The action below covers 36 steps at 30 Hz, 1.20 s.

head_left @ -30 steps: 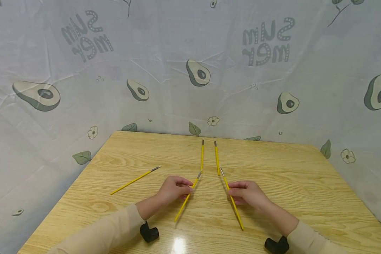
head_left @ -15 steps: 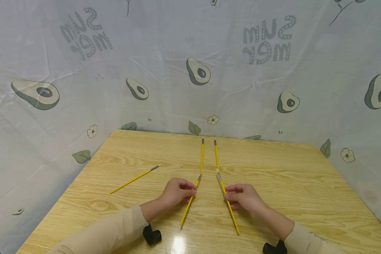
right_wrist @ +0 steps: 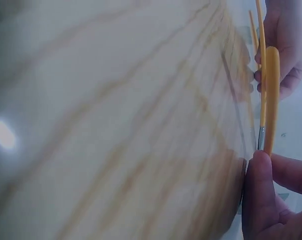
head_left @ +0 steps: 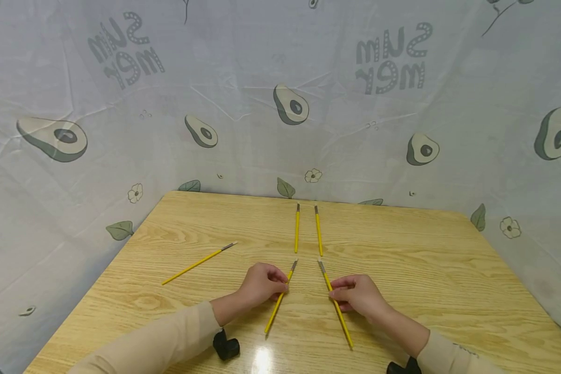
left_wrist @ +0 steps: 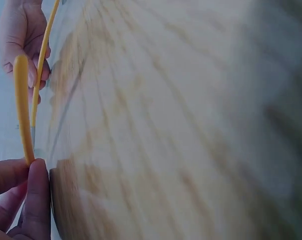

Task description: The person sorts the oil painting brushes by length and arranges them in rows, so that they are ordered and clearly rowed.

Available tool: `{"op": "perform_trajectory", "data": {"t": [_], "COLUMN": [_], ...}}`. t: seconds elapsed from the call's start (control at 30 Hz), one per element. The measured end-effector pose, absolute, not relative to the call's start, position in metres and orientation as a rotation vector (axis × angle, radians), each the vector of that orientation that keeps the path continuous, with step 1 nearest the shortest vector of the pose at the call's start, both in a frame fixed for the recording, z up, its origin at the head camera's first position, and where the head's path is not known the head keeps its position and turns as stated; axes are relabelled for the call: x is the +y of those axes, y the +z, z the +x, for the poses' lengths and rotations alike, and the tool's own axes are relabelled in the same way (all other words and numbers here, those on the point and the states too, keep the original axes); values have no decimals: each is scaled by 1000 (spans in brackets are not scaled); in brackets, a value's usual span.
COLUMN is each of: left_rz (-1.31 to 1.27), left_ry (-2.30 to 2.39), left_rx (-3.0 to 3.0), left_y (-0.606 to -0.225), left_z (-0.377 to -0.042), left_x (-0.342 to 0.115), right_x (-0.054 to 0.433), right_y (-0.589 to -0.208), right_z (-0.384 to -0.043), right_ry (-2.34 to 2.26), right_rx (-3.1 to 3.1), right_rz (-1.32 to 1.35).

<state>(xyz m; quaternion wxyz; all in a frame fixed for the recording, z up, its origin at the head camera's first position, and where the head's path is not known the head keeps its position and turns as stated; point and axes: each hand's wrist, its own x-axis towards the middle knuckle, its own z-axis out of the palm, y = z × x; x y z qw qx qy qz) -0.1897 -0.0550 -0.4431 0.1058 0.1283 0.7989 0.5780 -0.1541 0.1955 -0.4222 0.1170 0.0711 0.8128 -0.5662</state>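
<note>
Between thumb and fingers, my left hand [head_left: 262,284] pinches a yellow-handled paintbrush [head_left: 276,310], its bristle tip pointing away from me. To its right, my right hand [head_left: 359,295] pinches a second yellow paintbrush [head_left: 342,321] in the same way, slanting up to the left. Just beyond their tips lie two more paintbrushes, a far left one [head_left: 297,228] and a far right one [head_left: 318,231], nearly parallel with a narrow gap between them. The left wrist view shows the handle end [left_wrist: 22,100] rising from my thumb and finger; the right wrist view shows the other handle [right_wrist: 272,95] likewise.
Another yellow paintbrush [head_left: 198,263] lies slanted on the wooden table [head_left: 430,259], left of my left hand. A light cloth [head_left: 243,166] with avocado prints hangs behind the table. Black pieces [head_left: 226,346] sit by each wrist.
Both held paintbrushes have shifted slightly toward me, and the right one also leftward. Their tips now stand apart from the far brushes, where before they met or overlapped them.
</note>
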Motion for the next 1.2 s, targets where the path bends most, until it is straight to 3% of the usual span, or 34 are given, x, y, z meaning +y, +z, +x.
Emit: {"op": "perform_trajectory", "data": {"t": [1.2], "left_rz": [440], "left_ry": [1616], "left_rx": [2431], "left_y": [-440], "left_z": [-187], "left_x": [-49], "right_x": [191], "right_y": [-427], "right_z": [-152], "right_ry": [-1611], "right_rx": [2517], "right_rz": [198]}}
